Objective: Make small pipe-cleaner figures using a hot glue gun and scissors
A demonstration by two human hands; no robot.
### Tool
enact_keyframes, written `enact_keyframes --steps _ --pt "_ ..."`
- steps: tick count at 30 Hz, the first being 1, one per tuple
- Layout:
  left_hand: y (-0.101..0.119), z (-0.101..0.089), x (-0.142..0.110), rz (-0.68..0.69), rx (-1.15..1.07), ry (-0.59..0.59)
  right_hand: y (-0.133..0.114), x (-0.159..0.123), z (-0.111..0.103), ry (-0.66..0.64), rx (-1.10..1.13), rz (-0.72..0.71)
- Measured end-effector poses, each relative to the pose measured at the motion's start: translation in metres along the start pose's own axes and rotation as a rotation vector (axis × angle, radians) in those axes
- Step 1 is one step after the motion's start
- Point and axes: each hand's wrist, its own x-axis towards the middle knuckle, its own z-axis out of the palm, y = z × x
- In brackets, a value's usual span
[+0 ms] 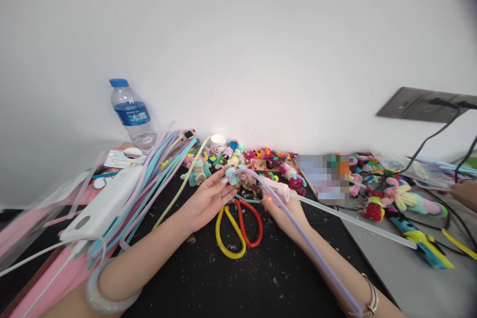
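My left hand reaches forward over the black mat, and its fingertips close on a small fuzzy multicoloured craft piece. A lilac pipe cleaner arcs from that piece back along my right forearm. My right hand is curled around a white glue gun whose tip points at the piece. A long clear glue stick trails from the gun to the right. Scissors with one yellow and one red handle lie on the mat between my hands.
A water bottle, a bundle of pastel pipe cleaners and a white package lie at left. Fuzzy figures and black cables from a wall socket crowd the right. Another person's hand shows at the right edge.
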Motion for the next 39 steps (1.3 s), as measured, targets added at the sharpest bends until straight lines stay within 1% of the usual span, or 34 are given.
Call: enact_keyframes --steps 4,11,16,20,23,25,26,28,31,33,36,39 --pt "0.0 0.0 -0.001 -0.001 0.005 -0.017 0.003 0.0 0.0 -0.011 0.001 0.021" --pt "0.0 -0.002 0.0 0.001 0.017 -0.049 0.004 0.0 0.0 0.049 -0.074 0.0" --pt "0.001 -0.002 0.0 0.004 0.012 -0.047 0.004 0.0 -0.003 0.097 -0.164 0.049" --pt "0.001 -0.002 0.0 0.027 0.023 -0.016 0.005 0.004 -0.008 0.093 -0.34 0.139" --pt "0.0 -0.002 0.0 0.049 0.054 0.003 0.006 0.007 -0.009 0.076 -0.567 0.154" --pt "-0.001 -0.001 0.0 0.06 0.093 -0.006 0.004 0.007 -0.009 0.092 -0.702 0.159" --pt "-0.002 -0.001 -0.001 0.066 0.114 -0.015 0.002 0.007 -0.009 0.107 -0.735 0.15" --pt "-0.004 0.001 -0.002 0.08 0.166 -0.033 -0.003 0.005 -0.01 0.115 -0.709 0.058" --pt "-0.008 0.005 -0.006 0.11 0.297 -0.062 -0.01 0.0 -0.01 0.091 -0.523 -0.203" --pt "-0.01 0.009 -0.01 0.125 0.425 -0.097 -0.011 -0.002 -0.008 0.067 -0.413 -0.32" --pt "-0.012 0.012 -0.013 0.118 0.59 -0.165 -0.008 -0.005 -0.004 0.038 -0.349 -0.373" --pt "-0.015 0.012 -0.013 0.088 0.625 -0.208 -0.006 -0.006 0.0 0.047 -0.337 -0.398"
